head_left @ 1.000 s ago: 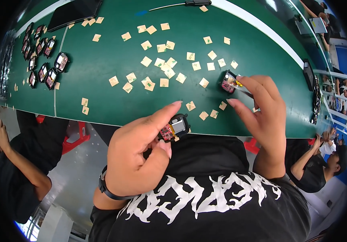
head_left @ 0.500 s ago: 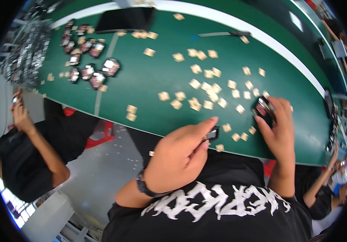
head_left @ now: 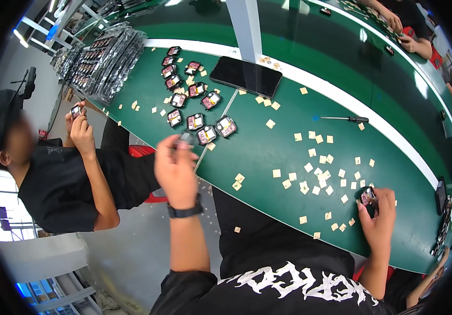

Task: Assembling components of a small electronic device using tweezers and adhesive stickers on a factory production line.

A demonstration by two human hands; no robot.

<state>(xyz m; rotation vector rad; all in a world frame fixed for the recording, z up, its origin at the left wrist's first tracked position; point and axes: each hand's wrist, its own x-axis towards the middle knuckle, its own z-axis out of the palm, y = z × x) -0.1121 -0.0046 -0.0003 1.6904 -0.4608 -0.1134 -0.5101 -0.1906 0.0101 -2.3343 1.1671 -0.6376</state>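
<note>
My left hand [head_left: 176, 176], raised over the near table edge at the left, is closed in a pinch. Between its thumb and fingers sits a small dark device [head_left: 186, 138], blurred by motion. Just beyond it stand several small black round-cornered devices [head_left: 195, 122] with pinkish and white faces, in a loose group. At the right my right hand [head_left: 379, 215] wraps its thumb and fingers round another black device [head_left: 368, 196] at the table top, its pinkish face upward. Small cream paper squares [head_left: 320, 176] lie scattered left of that hand.
A large black phone-like slab [head_left: 247, 76] lies at the back by a grey post [head_left: 244, 31]. Right of it is a screwdriver [head_left: 344, 119]. Stacked clear trays [head_left: 105, 63] fill the far left end. A co-worker [head_left: 74, 173] sits left, another person's hands [head_left: 402, 31] work across.
My left hand has swung left and away from me with the small dark device, toward the group of black devices. My right hand still holds its device. The view has turned left.
</note>
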